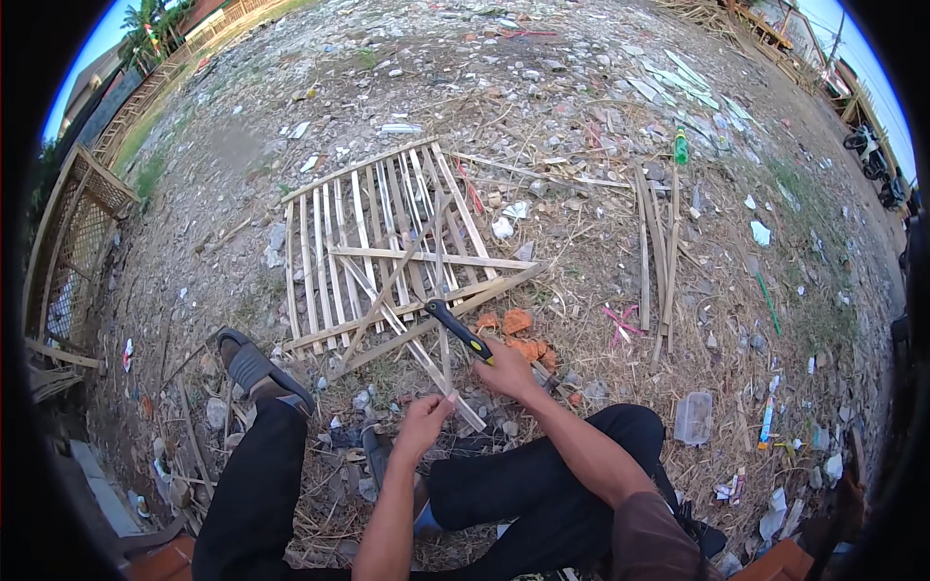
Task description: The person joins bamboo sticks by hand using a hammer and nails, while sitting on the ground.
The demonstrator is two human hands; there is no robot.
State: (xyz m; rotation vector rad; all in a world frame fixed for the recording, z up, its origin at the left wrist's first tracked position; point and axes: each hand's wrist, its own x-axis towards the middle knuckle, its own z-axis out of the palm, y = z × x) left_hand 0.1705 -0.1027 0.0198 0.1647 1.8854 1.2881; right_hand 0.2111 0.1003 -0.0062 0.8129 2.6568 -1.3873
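My right hand (pixel 506 370) is closed round a tool with a black and yellow handle (pixel 453 324). The handle slants up and left over the wood; I cannot make out the tool's working end. Lower and to the left, the fingers of my left hand (pixel 424 422) pinch the near end of a thin wooden slat (pixel 444 353). Beneath lies a loose slat (pixel 426 364), its end sticking out toward me. Beyond my hands, a wooden slat frame (pixel 334 261) rests on the ground, with several loose strips crossed over its near right part.
Broken orange brick (pixel 519 321) lies just past my right hand. Long wooden sticks (pixel 668 252) and a green bottle (pixel 681 147) are farther right. A clear plastic box (pixel 693 418) sits right of my knee. A lattice wooden panel (pixel 73 257) stands at left. Rubble covers the ground.
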